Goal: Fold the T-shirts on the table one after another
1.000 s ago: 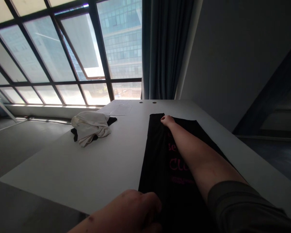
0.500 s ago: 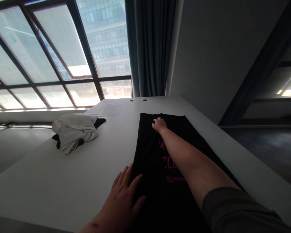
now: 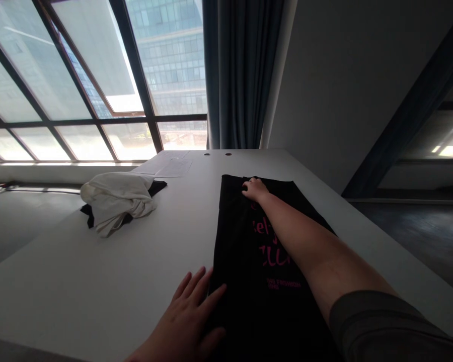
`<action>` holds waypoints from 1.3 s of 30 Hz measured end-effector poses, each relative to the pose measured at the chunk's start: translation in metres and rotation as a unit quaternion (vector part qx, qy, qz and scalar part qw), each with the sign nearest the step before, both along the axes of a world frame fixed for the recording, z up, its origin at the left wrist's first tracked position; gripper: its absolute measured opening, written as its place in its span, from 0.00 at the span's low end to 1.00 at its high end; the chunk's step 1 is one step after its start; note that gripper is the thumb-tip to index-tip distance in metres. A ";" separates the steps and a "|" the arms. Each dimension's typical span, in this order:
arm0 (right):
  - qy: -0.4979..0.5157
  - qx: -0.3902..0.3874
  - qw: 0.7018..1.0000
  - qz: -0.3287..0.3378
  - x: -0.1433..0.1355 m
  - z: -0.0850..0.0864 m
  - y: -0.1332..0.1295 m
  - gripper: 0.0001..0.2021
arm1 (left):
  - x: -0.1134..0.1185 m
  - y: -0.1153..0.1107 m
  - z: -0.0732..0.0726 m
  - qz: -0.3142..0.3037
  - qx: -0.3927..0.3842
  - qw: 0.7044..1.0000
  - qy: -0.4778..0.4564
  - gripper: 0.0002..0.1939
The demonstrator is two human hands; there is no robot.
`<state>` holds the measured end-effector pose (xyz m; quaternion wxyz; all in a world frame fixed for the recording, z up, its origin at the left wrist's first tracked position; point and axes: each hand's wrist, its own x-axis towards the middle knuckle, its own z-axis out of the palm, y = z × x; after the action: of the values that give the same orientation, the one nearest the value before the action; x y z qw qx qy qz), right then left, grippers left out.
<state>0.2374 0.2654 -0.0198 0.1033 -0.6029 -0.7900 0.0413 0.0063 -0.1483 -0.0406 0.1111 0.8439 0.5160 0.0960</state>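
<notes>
A black T-shirt (image 3: pixel 239 271) with pink lettering, folded into a long strip, lies flat on the white table and runs toward its far end. My right hand (image 3: pixel 255 190) reaches over the print to the shirt's far edge, its fingers curled on the cloth there; the fingertips are partly hidden. By the near left edge of the shirt is my left hand (image 3: pixel 191 314), fingers spread, with the thumb and forefinger over the black cloth and the other fingers beside it. My right forearm covers part of the lettering.
On the left of the white table (image 3: pixel 173 221) lies a crumpled off-white cloth (image 3: pixel 119 201) with black fabric under it. Paper sheets (image 3: pixel 169 165) rest at the far left corner, near two dark round holes. Windows and a blue curtain (image 3: pixel 236 75) stand beyond.
The view has shifted slightly, so the table's contents sit a little differently in it. More pink lettering shows beside my right forearm. Both hands stay at about the same places on the shirt.
</notes>
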 end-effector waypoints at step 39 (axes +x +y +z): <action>0.182 -0.022 0.981 0.070 0.279 -0.026 -0.115 0.27 | 0.121 0.044 0.074 -0.397 -0.135 0.908 0.011 0.23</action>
<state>0.5163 0.1506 -0.0460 0.2293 -0.5308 -0.7969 0.1748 0.1270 -0.1042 0.0332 0.2473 0.9570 0.1474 -0.0354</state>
